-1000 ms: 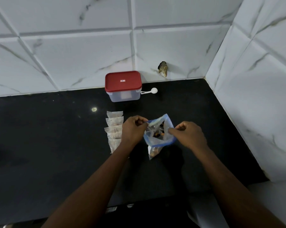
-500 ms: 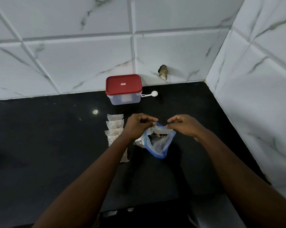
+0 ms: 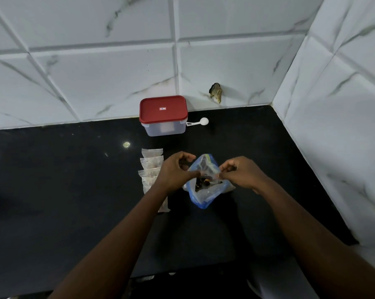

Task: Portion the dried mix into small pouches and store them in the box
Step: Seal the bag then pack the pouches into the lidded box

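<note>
Both hands pinch the rim of one bag [image 3: 204, 196]. The left hand [image 3: 178, 172] has thumb and curled fingers closed on the left lip. The right hand [image 3: 240, 172] pinches the right lip in the same manner. Neither hand is spread flat.

1. Position of the work. The bag sits on the black counter [image 3: 52, 186], directly in front of me, with its mouth drawn apart between the two pinches. The dried mix [image 3: 201, 182] shows as dark pieces inside the opening.

2. Governing relation. The mouth line runs left to right, from one pinch to the other. The pouches [image 3: 151, 167] lie to the left of the bag, just beside the left wrist. The row's long axis points away from me towards the box [image 3: 163, 126]. The left hand is the nearer one to this row (part of the row is hidden under the left forearm).

3. Storage point. The box stands against the tiled wall [image 3: 96, 83], beyond the far end of the row, with its red lid [image 3: 163, 110] on. A white scoop [image 3: 200, 121] lies just beside its right wall.

4. Assessment. I judge that the next reach belongs to the left hand, leaving the right to steady the bag.
</note>
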A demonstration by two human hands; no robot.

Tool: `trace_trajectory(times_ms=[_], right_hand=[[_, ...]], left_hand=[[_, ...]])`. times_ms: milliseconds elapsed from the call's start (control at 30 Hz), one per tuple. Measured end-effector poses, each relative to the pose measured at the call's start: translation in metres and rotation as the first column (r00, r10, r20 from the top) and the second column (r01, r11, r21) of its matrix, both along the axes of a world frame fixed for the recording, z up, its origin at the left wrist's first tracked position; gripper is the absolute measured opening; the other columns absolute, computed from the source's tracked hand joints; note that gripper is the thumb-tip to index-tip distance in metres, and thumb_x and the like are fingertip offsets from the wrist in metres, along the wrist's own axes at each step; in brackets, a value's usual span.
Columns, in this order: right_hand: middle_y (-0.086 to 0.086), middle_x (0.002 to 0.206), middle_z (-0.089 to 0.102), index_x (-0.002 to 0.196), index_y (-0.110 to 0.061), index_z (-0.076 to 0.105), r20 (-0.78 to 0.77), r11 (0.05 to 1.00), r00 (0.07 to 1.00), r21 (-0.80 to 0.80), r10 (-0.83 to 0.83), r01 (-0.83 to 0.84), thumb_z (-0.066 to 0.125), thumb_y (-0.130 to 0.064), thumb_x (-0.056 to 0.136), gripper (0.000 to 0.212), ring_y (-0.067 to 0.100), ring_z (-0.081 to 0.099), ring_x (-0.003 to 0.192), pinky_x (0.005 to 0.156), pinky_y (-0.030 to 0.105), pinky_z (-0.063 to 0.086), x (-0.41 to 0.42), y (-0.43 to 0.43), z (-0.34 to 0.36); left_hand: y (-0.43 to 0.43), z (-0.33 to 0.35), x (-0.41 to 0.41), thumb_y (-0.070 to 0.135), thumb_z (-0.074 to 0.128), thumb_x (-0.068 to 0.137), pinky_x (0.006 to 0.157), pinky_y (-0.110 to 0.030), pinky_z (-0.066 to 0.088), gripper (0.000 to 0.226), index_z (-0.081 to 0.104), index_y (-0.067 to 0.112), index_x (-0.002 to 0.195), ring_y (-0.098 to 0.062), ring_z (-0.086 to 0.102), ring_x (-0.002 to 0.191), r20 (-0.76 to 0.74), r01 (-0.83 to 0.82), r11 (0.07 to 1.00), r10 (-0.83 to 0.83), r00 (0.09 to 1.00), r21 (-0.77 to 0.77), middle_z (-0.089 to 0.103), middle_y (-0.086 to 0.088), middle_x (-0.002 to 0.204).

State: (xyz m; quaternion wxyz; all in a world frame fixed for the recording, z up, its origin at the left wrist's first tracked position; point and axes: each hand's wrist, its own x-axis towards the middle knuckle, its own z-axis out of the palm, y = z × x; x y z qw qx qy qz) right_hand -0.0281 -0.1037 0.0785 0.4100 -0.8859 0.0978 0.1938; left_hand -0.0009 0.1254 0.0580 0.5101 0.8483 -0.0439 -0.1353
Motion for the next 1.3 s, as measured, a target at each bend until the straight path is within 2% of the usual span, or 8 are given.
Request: trace_trajectory(times_ms=[267,433,500,633,833,933,1067,1300], right_hand=[[-0.001,0.078,0.071,0.089,-0.016,0.074,0.156,0.987,0.982,-0.101,-0.110,0.127,0.079,-0.007,0.081,0.014,0.008,0.068,0.071,0.060,0.016,0.054,0.005,-0.003,0.008],[-0.007,0.074,0.060,0.086,-0.015,0.071,0.499,0.948,0.857,-0.191,-0.129,0.254,0.074,-0.003,0.078,0.015,0.010,0.062,0.071,0.071,0.030,0.056,0.013,0.001,0.002],[-0.004,0.080,0.065,0.089,-0.016,0.071,0.389,0.948,0.888,-0.101,-0.243,0.304,0.074,-0.015,0.083,0.007,0.011,0.066,0.076,0.075,0.033,0.059,0.016,0.004,0.000],[0.009,0.097,0.078,0.097,-0.012,0.075,-0.204,0.818,0.886,0.343,-0.416,0.462,0.071,-0.027,0.090,0.017,0.021,0.075,0.088,0.080,0.041,0.063,0.013,0.002,0.015],[0.022,0.116,0.073,0.120,-0.001,0.067,-0.279,0.600,0.895,0.667,-0.349,0.442,0.073,0.005,0.085,0.036,0.031,0.069,0.113,0.079,0.032,0.062,0.004,-0.007,0.008],[0.015,0.105,0.076,0.110,-0.006,0.072,-0.195,0.737,0.897,0.514,-0.398,0.438,0.079,0.004,0.081,0.032,0.025,0.074,0.099,0.074,0.030,0.062,0.006,-0.007,0.007],[-0.001,0.083,0.072,0.093,-0.018,0.076,0.272,0.923,0.893,-0.041,-0.358,0.382,0.079,0.002,0.078,0.024,0.011,0.072,0.077,0.074,0.034,0.064,0.011,-0.010,0.002],[0.004,0.087,0.072,0.095,-0.018,0.072,0.261,0.921,0.889,0.007,-0.377,0.388,0.074,-0.016,0.085,0.011,0.021,0.073,0.077,0.071,0.045,0.064,0.015,-0.011,-0.005]], left_hand=[[0.012,0.007,-0.005,0.003,0.071,0.091,0.066,-0.029,0.064,0.013,0.066,0.015,0.091,-0.019,0.074,0.086,-0.112,-0.224,0.974,0.224,0.968,0.015,0.072,-0.004,0.091],[0.003,0.010,0.000,-0.003,0.066,0.087,0.065,-0.038,0.065,0.017,0.064,0.013,0.080,-0.027,0.074,0.082,0.022,-0.368,0.930,0.367,0.930,0.019,0.070,-0.007,0.081],[-0.002,0.011,0.002,0.001,0.067,0.087,0.071,-0.045,0.065,0.014,0.065,0.014,0.081,-0.025,0.074,0.082,-0.015,-0.382,0.924,0.382,0.924,0.007,0.072,-0.008,0.085],[-0.001,0.014,0.004,0.001,0.062,0.094,0.052,-0.020,0.056,0.006,0.066,0.005,0.092,-0.021,0.070,0.074,-0.223,-0.462,0.878,0.429,0.875,-0.125,0.070,-0.017,0.092],[0.007,0.013,0.002,-0.001,0.055,0.098,0.058,-0.024,0.057,0.010,0.062,0.005,0.095,-0.017,0.065,0.063,-0.411,-0.510,0.815,0.379,0.829,-0.276,0.065,-0.013,0.079],[0.006,0.011,-0.001,-0.001,0.056,0.099,0.058,-0.024,0.058,0.009,0.062,0.006,0.096,-0.017,0.067,0.065,-0.397,-0.492,0.828,0.370,0.840,-0.268,0.066,-0.014,0.082],[0.005,0.009,-0.001,0.005,0.062,0.099,0.058,-0.022,0.058,0.003,0.065,0.005,0.101,-0.019,0.072,0.070,-0.301,-0.480,0.854,0.413,0.860,-0.201,0.072,-0.015,0.091],[0.008,0.012,0.004,0.006,0.062,0.099,0.059,-0.024,0.058,0.004,0.066,0.006,0.101,-0.018,0.070,0.067,-0.294,-0.453,0.866,0.386,0.874,-0.211,0.071,-0.014,0.086]])
